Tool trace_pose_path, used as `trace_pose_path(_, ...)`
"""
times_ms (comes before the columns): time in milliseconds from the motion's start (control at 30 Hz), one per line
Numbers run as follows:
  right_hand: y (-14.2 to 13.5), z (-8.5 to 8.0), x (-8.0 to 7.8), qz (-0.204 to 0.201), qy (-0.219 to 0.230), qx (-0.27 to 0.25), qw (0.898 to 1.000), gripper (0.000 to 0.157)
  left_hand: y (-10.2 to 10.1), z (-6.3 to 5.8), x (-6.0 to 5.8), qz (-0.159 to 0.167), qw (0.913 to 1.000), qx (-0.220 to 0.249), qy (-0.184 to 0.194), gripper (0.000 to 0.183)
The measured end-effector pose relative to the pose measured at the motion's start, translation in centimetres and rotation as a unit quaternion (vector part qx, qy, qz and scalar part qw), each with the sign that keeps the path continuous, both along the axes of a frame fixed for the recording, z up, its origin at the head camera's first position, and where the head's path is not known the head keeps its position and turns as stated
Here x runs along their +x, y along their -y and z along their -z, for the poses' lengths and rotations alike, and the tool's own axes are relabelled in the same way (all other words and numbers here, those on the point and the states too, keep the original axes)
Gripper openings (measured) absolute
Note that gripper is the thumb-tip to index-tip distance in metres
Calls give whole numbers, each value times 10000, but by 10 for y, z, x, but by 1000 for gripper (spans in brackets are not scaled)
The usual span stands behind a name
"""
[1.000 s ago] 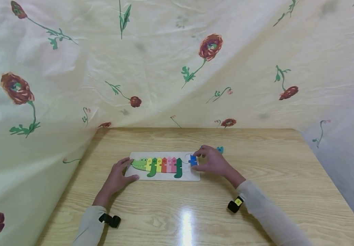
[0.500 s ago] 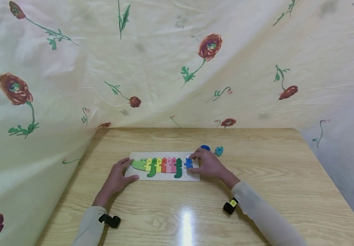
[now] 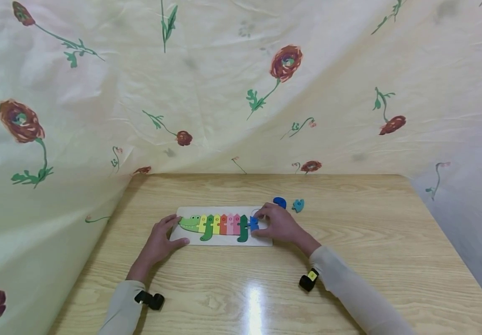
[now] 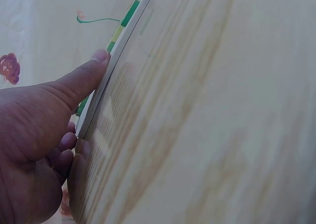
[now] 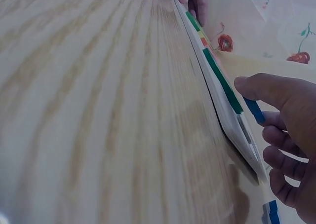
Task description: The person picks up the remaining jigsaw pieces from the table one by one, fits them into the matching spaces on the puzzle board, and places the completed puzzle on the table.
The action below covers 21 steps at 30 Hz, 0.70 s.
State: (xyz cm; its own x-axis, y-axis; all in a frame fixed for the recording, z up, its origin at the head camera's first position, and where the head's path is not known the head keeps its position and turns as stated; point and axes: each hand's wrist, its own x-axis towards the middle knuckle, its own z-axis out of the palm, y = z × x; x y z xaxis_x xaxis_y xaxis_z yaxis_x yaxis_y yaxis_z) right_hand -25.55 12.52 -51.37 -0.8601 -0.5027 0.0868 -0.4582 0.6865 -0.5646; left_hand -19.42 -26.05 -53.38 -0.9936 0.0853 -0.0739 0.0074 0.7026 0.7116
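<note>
A white puzzle board (image 3: 223, 240) lies on the table with a crocodile of coloured pieces on it, the green head at its left end. My left hand (image 3: 160, 238) holds the board's left end, the thumb on its near edge in the left wrist view. Between thumb and fingers, my right hand (image 3: 283, 224) pinches a blue puzzle piece (image 3: 254, 224) just right of the dark green leg piece (image 3: 243, 229). In the right wrist view that blue piece (image 5: 254, 110) stands tilted, a little above the board.
Beyond the right hand, a dark blue rounded piece (image 3: 280, 202) and a teal piece (image 3: 298, 205) lie loose on the wooden table (image 3: 207, 284). Flowered cloth (image 3: 224, 93) hangs behind the table and along its sides.
My right hand has moved left with the blue piece, bringing it close to the dark green leg piece. The loose dark blue piece has come into fuller view. My left hand keeps its place.
</note>
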Motion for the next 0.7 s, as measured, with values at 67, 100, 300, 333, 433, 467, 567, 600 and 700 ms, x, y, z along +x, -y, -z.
trace_pose_path(67,1,1,0,13,67,32,10000,44,0,0,0,-12,10000,-7,14,87)
trace_pose_path(100,2,1,-1,8,90,53,9999,44,0,0,-1,-14,10000,-13,17,87)
trace_pose_path(300,4,2,-1,-28,106,128,9999,44,0,1,-1,-8,10000,-32,-3,86)
trace_pose_path(333,5,3,-1,-28,101,134,9999,44,0,0,-1,-5,10000,-30,-4,86)
trace_pose_path(433,5,3,-1,-24,95,152,9998,44,0,0,-1,-7,10000,-24,2,86)
trace_pose_path(467,6,3,-1,-24,99,155,9998,44,0,0,-1,-2,10000,-33,5,86)
trace_pose_path(567,6,3,-1,-39,96,138,9999,44,0,0,-1,-15,10000,-31,22,87)
trace_pose_path(600,6,3,-1,-43,89,147,9998,44,0,0,-1,-16,10000,-33,26,87)
trace_pose_path(700,6,4,-1,-63,92,161,9998,44,0,0,0,-19,10000,-24,18,87)
